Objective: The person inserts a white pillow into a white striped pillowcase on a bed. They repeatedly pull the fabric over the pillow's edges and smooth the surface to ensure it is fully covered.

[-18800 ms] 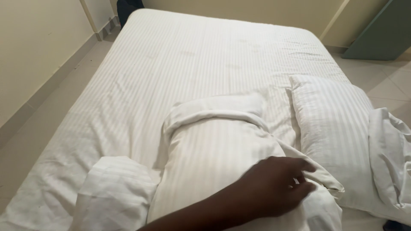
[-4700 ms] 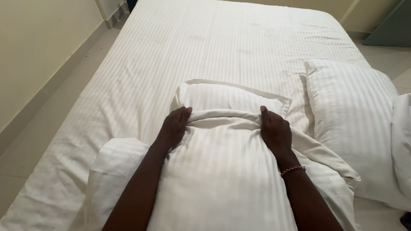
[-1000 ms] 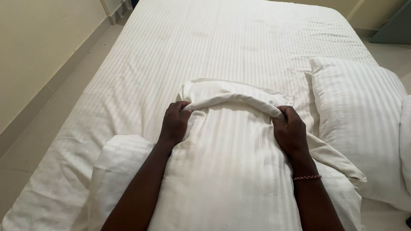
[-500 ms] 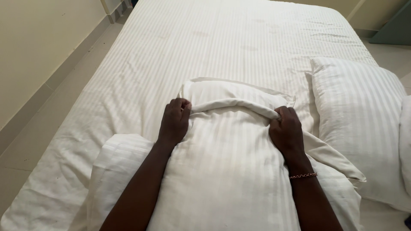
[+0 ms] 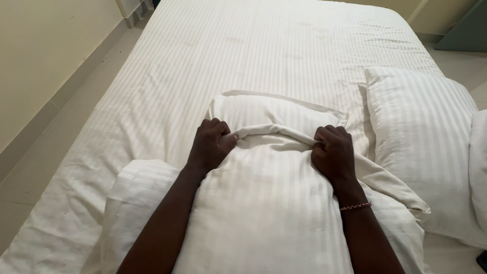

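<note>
A white striped pillowcase point(image 5: 264, 203) lies over a white pillow point(image 5: 264, 111) in the middle of the bed. The pillow's far end sticks out beyond the open edge of the case. My left hand point(image 5: 210, 144) grips the left side of that edge with curled fingers. My right hand point(image 5: 334, 155) grips the right side of it; a thin bracelet sits on that wrist. Both forearms rest along the covered part.
The bed point(image 5: 264, 45) has a white striped sheet. A second pillow point(image 5: 421, 137) lies at the right, with more white bedding point(image 5: 479, 167) beyond it. Another white bundle point(image 5: 137, 203) sits under my left arm. Tiled floor point(image 5: 56, 137) and a wall run along the left.
Both hands have drawn the open edge of the pillowcase toward me a little, so more of the pillow's far end shows than a second ago.
</note>
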